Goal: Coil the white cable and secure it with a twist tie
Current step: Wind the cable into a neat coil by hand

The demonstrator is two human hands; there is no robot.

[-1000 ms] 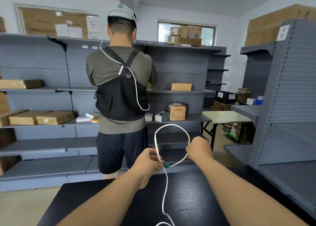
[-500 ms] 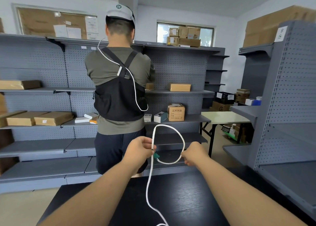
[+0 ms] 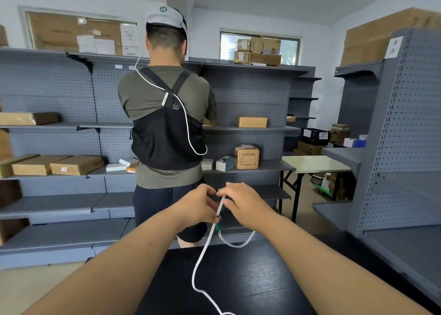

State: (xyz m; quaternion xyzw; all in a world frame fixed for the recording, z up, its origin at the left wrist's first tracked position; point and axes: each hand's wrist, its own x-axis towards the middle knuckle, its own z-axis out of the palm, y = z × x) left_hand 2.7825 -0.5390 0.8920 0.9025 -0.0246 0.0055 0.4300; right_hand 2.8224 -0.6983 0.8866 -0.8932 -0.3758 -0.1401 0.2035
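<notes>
The white cable (image 3: 202,255) hangs from between my hands down to the black table (image 3: 238,279), where its tail runs off the bottom edge. A small loop of it droops under my right wrist. A green end piece (image 3: 218,228) shows on the cable just below my left hand. My left hand (image 3: 198,207) pinches the cable near its top. My right hand (image 3: 243,201) touches it fingertip to fingertip and grips the same strand. No twist tie is visible.
A person (image 3: 167,128) stands with their back to me just past the table's far edge, facing grey shelving (image 3: 250,128) with cardboard boxes. Another grey shelf unit (image 3: 393,171) rises close on the right. A pale folding table (image 3: 315,163) stands behind.
My hands have come together and risen. The wide upright loop between them has collapsed into a small loop hanging below my right wrist.
</notes>
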